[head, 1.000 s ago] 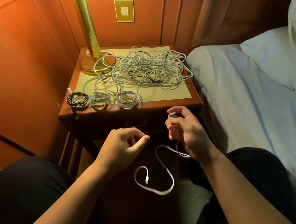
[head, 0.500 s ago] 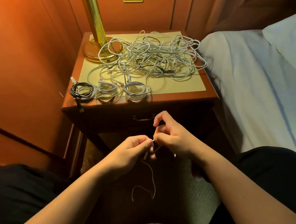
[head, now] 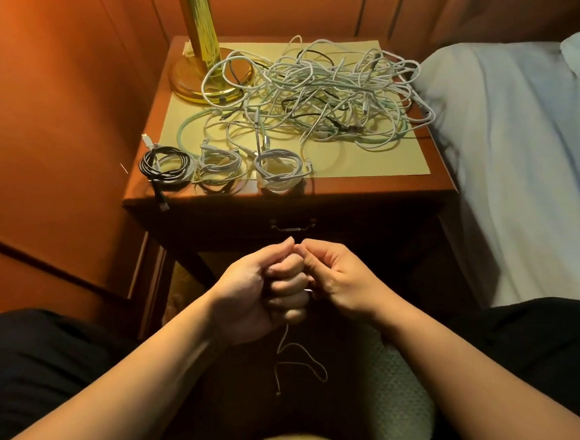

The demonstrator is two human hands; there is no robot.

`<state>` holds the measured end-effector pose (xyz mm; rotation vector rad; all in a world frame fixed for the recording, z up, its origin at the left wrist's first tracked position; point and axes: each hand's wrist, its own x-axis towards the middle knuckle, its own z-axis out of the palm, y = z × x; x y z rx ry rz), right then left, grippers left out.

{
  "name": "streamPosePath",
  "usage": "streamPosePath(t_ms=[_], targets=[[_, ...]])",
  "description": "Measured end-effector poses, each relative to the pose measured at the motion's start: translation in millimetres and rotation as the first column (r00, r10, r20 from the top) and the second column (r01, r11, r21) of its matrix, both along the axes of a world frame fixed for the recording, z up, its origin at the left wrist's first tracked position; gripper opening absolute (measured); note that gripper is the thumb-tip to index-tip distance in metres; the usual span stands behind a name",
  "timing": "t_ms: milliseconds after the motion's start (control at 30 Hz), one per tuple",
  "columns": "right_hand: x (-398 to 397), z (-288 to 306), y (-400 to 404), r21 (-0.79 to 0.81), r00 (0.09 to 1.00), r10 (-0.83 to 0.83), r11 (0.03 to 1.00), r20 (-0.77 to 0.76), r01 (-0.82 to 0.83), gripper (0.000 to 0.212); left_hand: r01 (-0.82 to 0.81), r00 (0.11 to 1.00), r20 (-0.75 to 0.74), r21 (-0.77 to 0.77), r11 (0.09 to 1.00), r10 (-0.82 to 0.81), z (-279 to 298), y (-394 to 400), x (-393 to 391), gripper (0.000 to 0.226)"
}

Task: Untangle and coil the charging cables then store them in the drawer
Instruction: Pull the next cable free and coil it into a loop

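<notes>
Left hand [head: 269, 291] curled into a fist around a thin white cable [head: 293, 360], knuckles facing the right hand. Right hand [head: 341, 279] touching it, fingers curled, thumb and forefinger tips meeting the left thumb at the top as if pinching the same cable; actual contact with the cable hidden by the fingers. Loose tail of the cable hanging below the left fist, kinked, ending in a small plug low between the knees.

Beyond the hands, left to right on the wooden nightstand [head: 375, 186]: a coiled black cable [head: 161, 165] at the front left corner, its plug dangling over the edge; just beside it a coiled grey-white cable [head: 218, 164]; next, a tighter white coil [head: 278, 167]. Behind these, a brass lamp base [head: 199, 78] at the back left, with one white loop draped over it. Spread across the middle and right of the pale mat [head: 363, 161], a large tangled heap of cables [head: 324, 93], mostly white, a few black and mint green strands mixed in, some loops spilling past the right edge. Closed drawer with a metal handle [head: 292, 224] directly under the top, just above the hands. White bed sheet [head: 525, 169] alongside on the right.
</notes>
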<state>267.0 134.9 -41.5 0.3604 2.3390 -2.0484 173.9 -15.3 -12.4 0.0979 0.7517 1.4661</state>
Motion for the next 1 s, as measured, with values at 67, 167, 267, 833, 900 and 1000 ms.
streamPosePath(t_ms=[67, 167, 267, 833, 900, 1000], targets=[[0, -10, -8, 0.007, 0.998, 0.042, 0.999, 0.041, -0.042, 0.033, -0.098, 0.995, -0.023, 0.027, 0.995, 0.099, 1, 2, -1, 0.049], [1, -7, -14, 0.023, 0.988, 0.079, 0.996, 0.131, -0.083, 0.034, -0.195, 0.979, -0.064, 0.005, 0.981, 0.195, 6, 5, -3, 0.049], [2, 5, -11, 0.008, 0.949, 0.128, 0.991, 0.289, -0.136, 0.056, -0.296, 0.950, -0.106, 0.005, 0.955, 0.295, 10, 8, -9, 0.050], [22, 47, -8, 0.652, 0.975, 0.181, 0.756, -0.130, -0.054, 0.028, -0.198, 0.633, -0.752, 0.073, 0.978, 0.184, -15, 3, -15, 0.039], [23, 50, -7, 0.612, 0.978, 0.184, 0.786, -0.097, -0.087, 0.030, -0.291, 0.604, -0.766, 0.048, 0.956, 0.222, -11, 5, -16, 0.039], [26, 53, -10, 0.625, 0.954, 0.284, 0.728, 0.098, -0.281, 0.030, -0.346, 0.730, -0.615, 0.045, 0.937, 0.299, -10, 6, -24, 0.051]])
